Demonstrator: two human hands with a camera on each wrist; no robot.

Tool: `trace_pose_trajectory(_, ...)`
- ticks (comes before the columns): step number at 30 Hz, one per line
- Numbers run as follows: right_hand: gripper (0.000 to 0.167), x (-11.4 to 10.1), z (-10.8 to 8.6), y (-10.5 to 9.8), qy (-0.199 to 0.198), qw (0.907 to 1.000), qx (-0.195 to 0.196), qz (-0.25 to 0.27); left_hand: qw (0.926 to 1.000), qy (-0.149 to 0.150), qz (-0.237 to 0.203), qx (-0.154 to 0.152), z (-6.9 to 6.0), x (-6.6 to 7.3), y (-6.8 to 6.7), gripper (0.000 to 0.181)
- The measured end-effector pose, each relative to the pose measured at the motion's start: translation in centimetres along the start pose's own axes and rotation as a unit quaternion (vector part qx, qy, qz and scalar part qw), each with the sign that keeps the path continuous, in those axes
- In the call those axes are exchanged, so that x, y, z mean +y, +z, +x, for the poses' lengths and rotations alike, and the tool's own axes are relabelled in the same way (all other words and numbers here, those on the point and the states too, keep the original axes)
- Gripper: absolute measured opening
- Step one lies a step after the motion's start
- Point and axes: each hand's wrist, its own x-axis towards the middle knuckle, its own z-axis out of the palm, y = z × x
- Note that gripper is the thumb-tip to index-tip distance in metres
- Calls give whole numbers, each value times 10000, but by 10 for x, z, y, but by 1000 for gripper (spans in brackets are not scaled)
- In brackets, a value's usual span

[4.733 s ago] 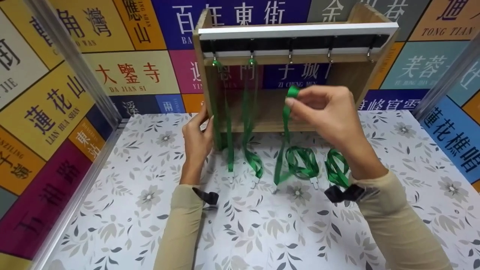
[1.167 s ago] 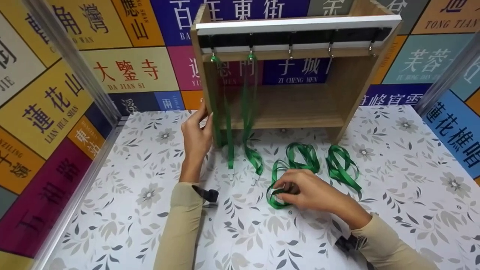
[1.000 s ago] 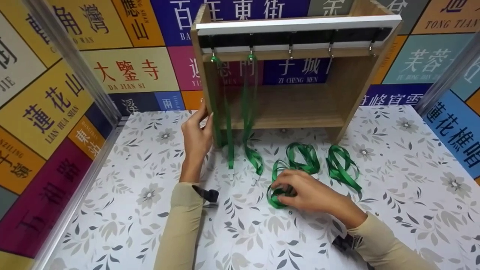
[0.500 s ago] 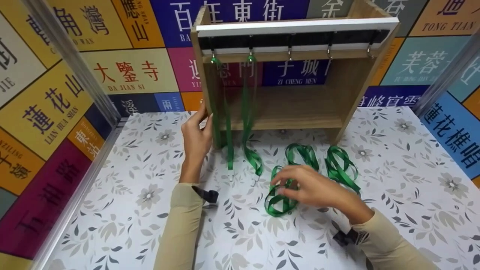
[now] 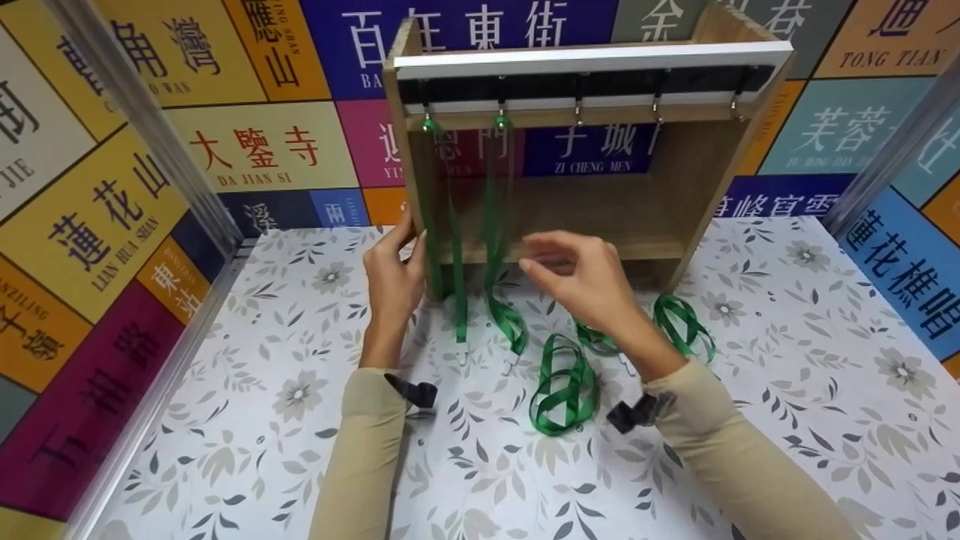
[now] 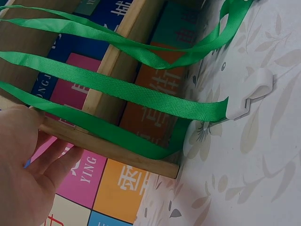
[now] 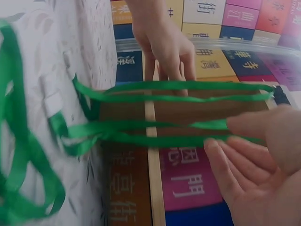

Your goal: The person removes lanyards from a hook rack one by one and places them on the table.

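Green ribbon lanyards fill my head feed: the first hanging lanyard [image 5: 460,292] is looped on the leftmost of five metal hooks [image 5: 578,112] along the wooden rack [image 5: 686,154], and the second hanging lanyard [image 5: 513,330] on the hook beside it. Three more lie on the floral tablecloth [image 5: 225,450]: the near coil [image 5: 576,395] in front, the middle coil [image 5: 596,339] half hidden by the right wrist [image 5: 660,356], and the far-right coil [image 5: 664,321] beyond it. I see the left hand [image 5: 394,274] gripping the rack's side panel [image 5: 405,150], while the right hand [image 5: 589,277] hangs before the lower shelf [image 5: 652,249], near the second hanging lanyard, thumb and fingers curved and well parted. Through the left wrist camera I get the left thumb against the panel's edge and the fingers behind it, with ribbons running past, one ending in a white plastic clip [image 6: 247,96]; whether that clip touches the cloth I can't tell. From the right wrist I make out ribbon crossing behind the right thumb and fingertips; contact is unclear to me.
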Motion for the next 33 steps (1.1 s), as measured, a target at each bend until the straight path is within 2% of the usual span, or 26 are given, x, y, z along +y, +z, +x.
trace_pose_trajectory(6, 56, -6, 24, 26, 389, 9984, 317, -275, 10000, -30, -42, -5, 0, 0, 0, 51)
trace_pose_trajectory(8, 58, -5, 30, 34, 434, 9971, 473, -411, 10000, 0, -25, -3, 0, -1, 0, 51)
trace_pose_trajectory(14, 42, -4, 42, 53, 360, 9893, 1165, -807, 9998, -36, 169, -59, -1, 0, 0, 53)
trace_pose_trajectory(18, 31, -6, 46, 57, 146, 9860, 1479, -751, 9998, -100, 128, -112, 1, 1, 0, 53)
trace_pose_trajectory(22, 22, -11, 51, 50, -86, 9820, 1801, -566, 9997, -194, 58, -169, 1, 1, 0, 54)
trace_pose_trajectory(27, 20, -24, 62, 27, -147, 9764, 2138, -264, 9994, -269, -36, -205, 0, 2, -1, 54)
trace_pose_trajectory(30, 20, -30, 65, 13, -202, 9752, 2205, -31, 9995, -248, -65, -193, 0, 2, -2, 54)
trace_pose_trajectory(33, 19, -29, 64, 4, -342, 9783, 2036, 178, 9996, -210, -83, -170, 0, 1, -1, 54)
